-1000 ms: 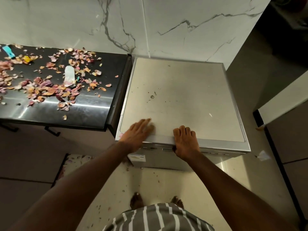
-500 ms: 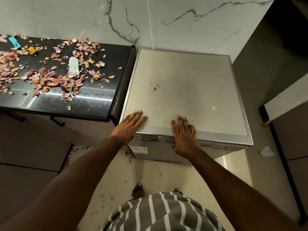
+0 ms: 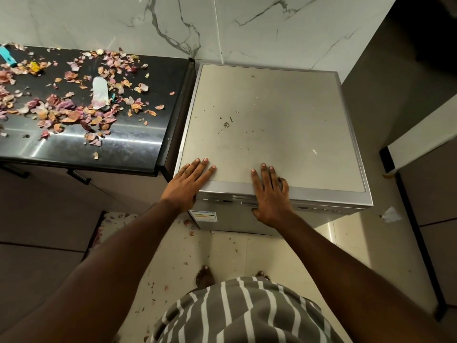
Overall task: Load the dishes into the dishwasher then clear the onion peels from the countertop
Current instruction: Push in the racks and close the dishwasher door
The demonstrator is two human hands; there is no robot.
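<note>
A steel-grey dishwasher (image 3: 272,115) stands against the marble wall with its door closed. My left hand (image 3: 189,184) lies flat, fingers straight, on the front left corner of its top. My right hand (image 3: 270,194) rests over the front edge, fingers stretched on the top and thumb down by the control strip. Pink and orange onion peels (image 3: 74,112) lie scattered over the black countertop (image 3: 123,144) to the left. No dishes are in view.
A pale flat utensil (image 3: 99,93) lies among the peels, and a teal item (image 3: 7,55) sits at the counter's far left. Peel scraps litter the floor (image 3: 173,256) by my feet. A crumpled paper scrap (image 3: 390,215) lies right of the dishwasher.
My right hand's fingers have straightened from curled over the front edge to flat on the top. My left hand has slid toward the front left corner.
</note>
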